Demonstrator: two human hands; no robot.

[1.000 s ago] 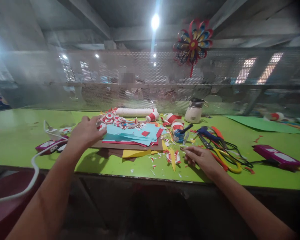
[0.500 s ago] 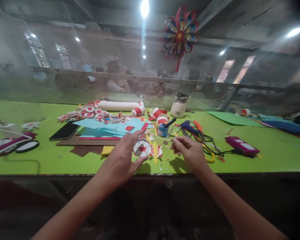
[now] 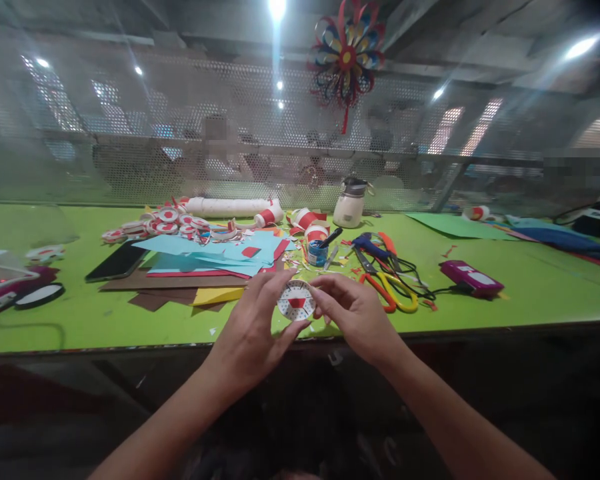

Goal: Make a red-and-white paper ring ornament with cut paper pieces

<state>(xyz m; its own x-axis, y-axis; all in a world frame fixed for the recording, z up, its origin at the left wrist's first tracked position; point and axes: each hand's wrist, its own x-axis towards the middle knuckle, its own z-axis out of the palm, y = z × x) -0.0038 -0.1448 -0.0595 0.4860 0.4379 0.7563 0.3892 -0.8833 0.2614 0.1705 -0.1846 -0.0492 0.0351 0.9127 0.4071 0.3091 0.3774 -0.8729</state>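
My left hand (image 3: 257, 320) grips a small round paper disc (image 3: 296, 313) by its edge, thumb below and fingers above. The disc is white with dark dots, thin dark lines and a red patch in its middle. My right hand (image 3: 353, 310) has thumb and forefinger pinched at the disc's right rim; any smaller piece between them is hidden. Just beyond the hands stands a blue glue jar (image 3: 317, 253) with a black-handled tool (image 3: 332, 237) in it. Red-and-white paper cups (image 3: 316, 233) lie behind the jar, with paper scraps around.
Scissors with red and yellow handles (image 3: 405, 300) lie right of my hands, near a cable and a purple device (image 3: 473, 279). To the left are stacked coloured papers (image 3: 215, 253), a phone (image 3: 117, 260) and a heap of red-and-white discs (image 3: 165, 223). A bottle (image 3: 349, 203) stands behind.
My right hand has moved left to the disc and now touches its rim. My left hand has shifted slightly right with the disc. The view has moved a little, and the scissors are more exposed.
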